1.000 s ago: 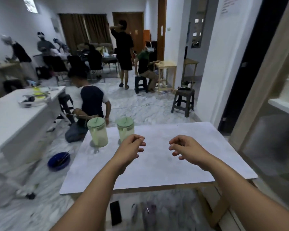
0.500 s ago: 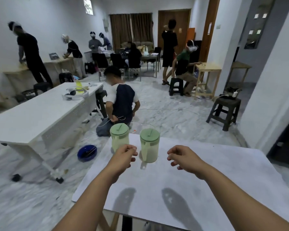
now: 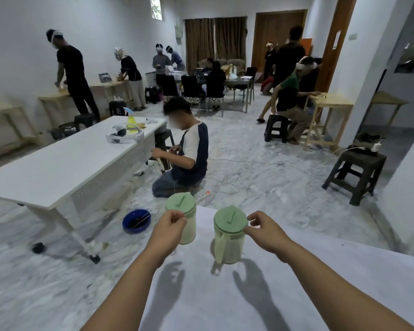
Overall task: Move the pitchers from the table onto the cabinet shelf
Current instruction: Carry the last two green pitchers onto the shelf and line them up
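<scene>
While both pitchers sat upright near the far edge of the table (image 3: 261,306), the person's hands came at them together, probably to carry both at once. The left hand (image 3: 169,231) had fingers curled loosely at the left pitcher (image 3: 185,225); contact wasn't clear. The right hand (image 3: 264,231) was pinched beside the right pitcher (image 3: 230,237), whose handle faced left and toward the camera.
</scene>
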